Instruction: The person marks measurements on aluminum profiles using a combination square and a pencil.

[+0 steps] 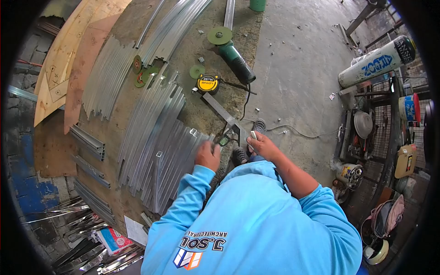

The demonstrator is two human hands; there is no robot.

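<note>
My right hand (262, 145), right of the table's edge, is closed on a small whitish stick (253, 134) that juts up from between thumb and fingers. My left hand (208, 156) is at the near ends of a row of cut aluminium channels (176, 146); motion smears its fingers. Between the hands, a combination square (221, 110) reaches over the edge, its head close to my right hand. Beside it is a small dark object with a green face (224, 140). A yellow and black tape measure (208, 84) lies at the far end of the square's blade.
A green angle grinder (236, 63) with its disc (220, 35) lies further back, its cord running to the floor. Loose discs (197, 71) lie nearby. Longer metal bars (176, 27) and plywood sheets (64, 59) are at the left. A white cylinder (376, 63) stands at the right.
</note>
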